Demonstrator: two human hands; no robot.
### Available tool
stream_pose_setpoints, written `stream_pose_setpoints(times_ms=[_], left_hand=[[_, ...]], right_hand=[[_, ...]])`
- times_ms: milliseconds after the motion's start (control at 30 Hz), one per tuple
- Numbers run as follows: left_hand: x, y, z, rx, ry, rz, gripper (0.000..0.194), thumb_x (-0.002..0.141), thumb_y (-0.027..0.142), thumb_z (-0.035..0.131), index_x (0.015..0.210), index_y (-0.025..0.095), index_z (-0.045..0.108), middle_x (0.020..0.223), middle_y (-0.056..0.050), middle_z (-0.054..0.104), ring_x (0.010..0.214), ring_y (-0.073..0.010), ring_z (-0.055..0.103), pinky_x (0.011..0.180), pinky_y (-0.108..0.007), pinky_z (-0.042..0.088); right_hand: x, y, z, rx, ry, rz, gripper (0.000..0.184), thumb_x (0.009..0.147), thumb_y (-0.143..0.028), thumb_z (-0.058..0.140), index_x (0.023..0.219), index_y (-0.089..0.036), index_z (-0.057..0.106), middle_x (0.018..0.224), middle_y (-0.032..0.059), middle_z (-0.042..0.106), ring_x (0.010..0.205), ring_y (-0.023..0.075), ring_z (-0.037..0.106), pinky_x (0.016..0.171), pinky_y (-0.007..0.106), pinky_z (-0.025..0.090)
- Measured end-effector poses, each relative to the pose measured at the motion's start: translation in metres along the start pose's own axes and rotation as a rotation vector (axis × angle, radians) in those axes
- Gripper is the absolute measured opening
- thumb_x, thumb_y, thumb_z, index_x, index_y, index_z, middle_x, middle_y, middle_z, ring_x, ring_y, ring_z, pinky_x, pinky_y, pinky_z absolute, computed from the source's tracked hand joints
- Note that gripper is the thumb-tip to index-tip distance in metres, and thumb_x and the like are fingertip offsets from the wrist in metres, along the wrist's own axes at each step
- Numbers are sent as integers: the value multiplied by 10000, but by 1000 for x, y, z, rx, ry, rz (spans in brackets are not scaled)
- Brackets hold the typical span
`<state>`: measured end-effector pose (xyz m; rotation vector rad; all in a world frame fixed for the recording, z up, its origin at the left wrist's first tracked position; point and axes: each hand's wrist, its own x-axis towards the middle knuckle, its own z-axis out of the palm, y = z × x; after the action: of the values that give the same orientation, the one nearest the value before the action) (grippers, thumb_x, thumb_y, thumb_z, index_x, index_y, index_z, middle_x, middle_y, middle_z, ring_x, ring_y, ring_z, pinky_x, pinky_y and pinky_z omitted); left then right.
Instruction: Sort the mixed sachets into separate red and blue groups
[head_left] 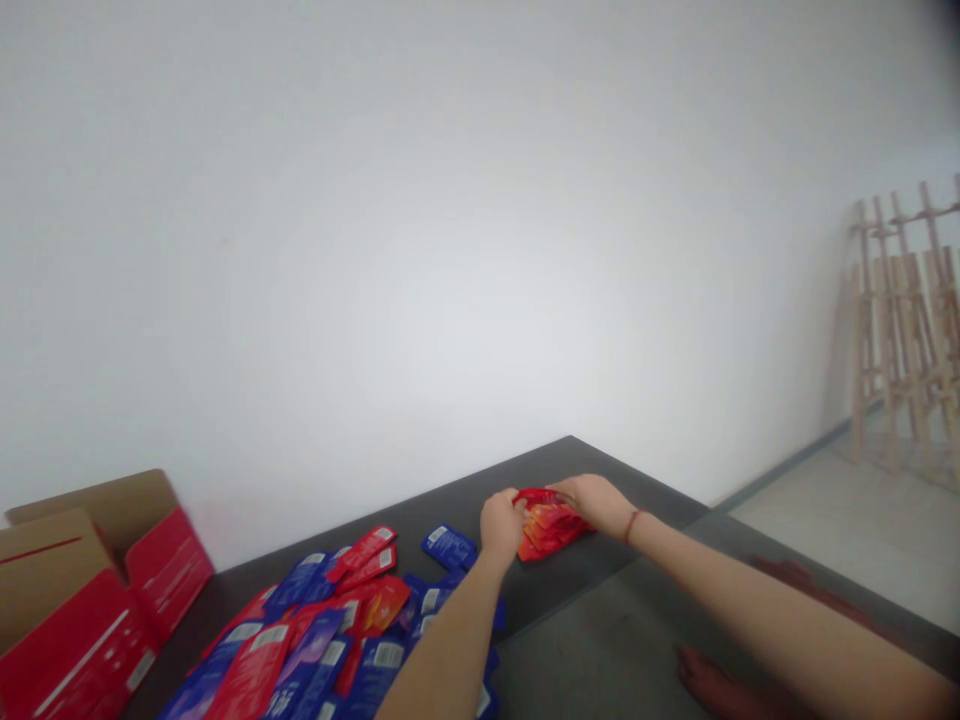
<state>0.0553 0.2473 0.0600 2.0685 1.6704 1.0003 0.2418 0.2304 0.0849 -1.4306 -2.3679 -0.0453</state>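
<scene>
Here, left hand (501, 525) and right hand (598, 503) pinch red packets (551, 534), the left forearm (454, 645) partly blocking a mixed packet pile (307, 635).

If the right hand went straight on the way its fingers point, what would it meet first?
The right hand would meet the red packets it holds, then probably the left hand, though depth is unclear.
</scene>
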Motion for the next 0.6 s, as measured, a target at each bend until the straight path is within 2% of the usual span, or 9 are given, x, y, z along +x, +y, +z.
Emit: stream_pose_setpoints(times_ms=[100, 167, 233, 300, 433, 600], left_hand=[[1, -3, 13, -17, 60, -49, 208, 835, 150, 484, 816, 221, 678, 847, -40, 687, 885, -195, 617, 842, -268, 420], [-2, -6, 19, -16, 101, -84, 294, 828, 91, 436, 978, 196, 667, 1040, -83, 661, 1030, -208, 572, 915, -287, 390], [-7, -8, 24, -14, 122, -100, 427, 810, 41, 409, 1184, 150, 584, 1261, -131, 555, 1190, -219, 472, 1000, -307, 330], [-15, -9, 31, -15, 101, -83, 516, 806, 50, 437, 1311, 140, 483, 1403, -137, 430, 1295, -231, 361, 1063, -327, 263], [-30, -9, 46, -20, -9, -20, 496, 822, 203, 545, 1314, 234, 493, 1477, -68, 350, 1361, -292, 249, 1095, -426, 225], [-36, -17, 59, 89, -129, 74, 503, 839, 289, 548, 1335, 263, 466, 1495, -75, 317, 1385, -338, 177, 1080, -574, 168]], right_hand=[[3, 12, 5, -37, 8, 33, 343, 930, -262, 399, 1137, -257, 673, 1119, 76, 693, 1018, 245, 640, 864, 308, 457], [4, 22, 7, -75, 18, 65, 363, 939, -240, 372, 1184, -233, 640, 1160, 91, 672, 1051, 249, 625, 881, 326, 455], [6, 31, 9, -120, 32, 104, 384, 939, -188, 343, 1223, -183, 601, 1187, 133, 651, 1061, 261, 618, 885, 354, 455], [8, 38, 14, -163, 36, 138, 386, 921, -132, 337, 1216, -121, 585, 1167, 185, 646, 1041, 279, 622, 873, 381, 458], [16, 35, 35, -213, 14, 182, 339, 911, -113, 342, 1112, -53, 609, 1065, 242, 663, 995, 303, 631, 847, 404, 464], [19, 18, 61, -204, -13, 197, 329, 925, -144, 343, 1095, -87, 619, 1056, 238, 661, 969, 287, 631, 833, 391, 463]])
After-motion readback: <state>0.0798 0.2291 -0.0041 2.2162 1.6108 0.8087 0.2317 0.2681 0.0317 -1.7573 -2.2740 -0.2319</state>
